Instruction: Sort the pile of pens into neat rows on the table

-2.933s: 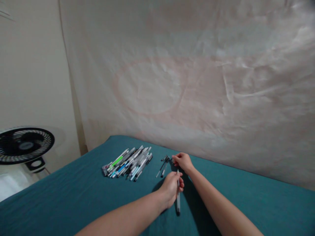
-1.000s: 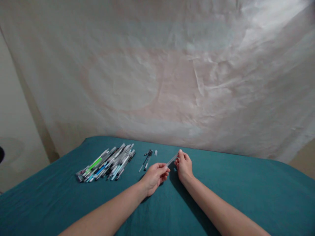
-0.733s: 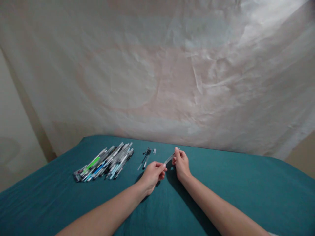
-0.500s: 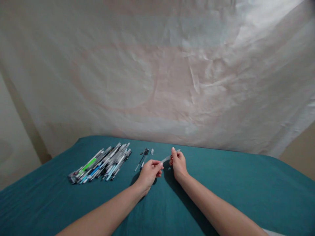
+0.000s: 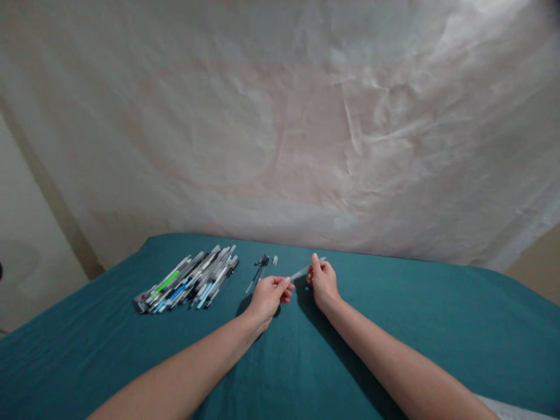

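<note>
In the head view, the left hand [image 5: 269, 297] pinches one end of a clear tube [image 5: 301, 272] and the right hand [image 5: 324, 283] pinches it near the other, above the teal cloth [image 5: 420, 321]. Handling of it looks unfinished; slim dark pieces [image 5: 263, 262], a small clear piece [image 5: 275, 260] and a big pen pile [image 5: 188, 281] lie leftward.

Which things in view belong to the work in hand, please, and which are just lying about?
Probably in the work:
clear tube, in left hand and right hand
piled pens
loose dark pieces
small clear cap

Apparently just there:
pale sheet behind
white thing at lower right, cut off, unclear
</note>
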Demonstrator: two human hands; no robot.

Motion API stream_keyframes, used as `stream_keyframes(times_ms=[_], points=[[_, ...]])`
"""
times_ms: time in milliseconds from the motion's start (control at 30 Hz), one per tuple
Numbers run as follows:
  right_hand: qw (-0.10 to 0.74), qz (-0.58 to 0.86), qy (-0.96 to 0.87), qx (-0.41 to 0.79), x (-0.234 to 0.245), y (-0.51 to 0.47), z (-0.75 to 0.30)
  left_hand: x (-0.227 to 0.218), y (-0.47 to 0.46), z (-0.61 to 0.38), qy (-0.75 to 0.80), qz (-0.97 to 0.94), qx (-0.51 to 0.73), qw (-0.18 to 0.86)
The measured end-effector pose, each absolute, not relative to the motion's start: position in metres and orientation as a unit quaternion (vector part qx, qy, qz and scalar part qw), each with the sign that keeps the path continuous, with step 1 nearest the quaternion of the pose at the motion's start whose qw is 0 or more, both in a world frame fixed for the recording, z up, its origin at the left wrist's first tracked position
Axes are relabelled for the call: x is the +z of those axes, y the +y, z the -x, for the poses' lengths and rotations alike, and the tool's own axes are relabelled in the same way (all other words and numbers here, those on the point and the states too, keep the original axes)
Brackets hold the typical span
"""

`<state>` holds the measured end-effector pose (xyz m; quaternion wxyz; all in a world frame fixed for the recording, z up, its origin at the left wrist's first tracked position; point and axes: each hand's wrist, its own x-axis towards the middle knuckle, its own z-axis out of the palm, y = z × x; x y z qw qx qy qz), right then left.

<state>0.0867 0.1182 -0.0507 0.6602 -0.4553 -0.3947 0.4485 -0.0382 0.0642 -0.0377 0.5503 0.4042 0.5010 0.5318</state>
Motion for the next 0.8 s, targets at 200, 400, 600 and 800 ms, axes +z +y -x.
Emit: stream_keyframes(times_ms=[200,400,600,800], points=[[0.653,0.438,-0.388,0.480,-0.0467,0.1159,-0.0869,-0.0363,0.0643,0.0384,0.499,-0.384,0.537,0.562],[0.662,0.417,-0.363,0.506,-0.0499,0.1180,-0.0874,-0.0330,0.0644,0.0386,0.467,-0.347,0.547,0.602],[0.672,0.414,-0.351,0.503,-0.0542,0.1209,-0.0868,-0.0349,0.0641,0.0397,0.458,-0.382,0.531,0.602],[0.673,0.391,-0.351,0.521,-0.0506,0.1181,-0.0861,-0.0375,0.0589,0.0377,0.500,-0.539,0.479,0.479]])
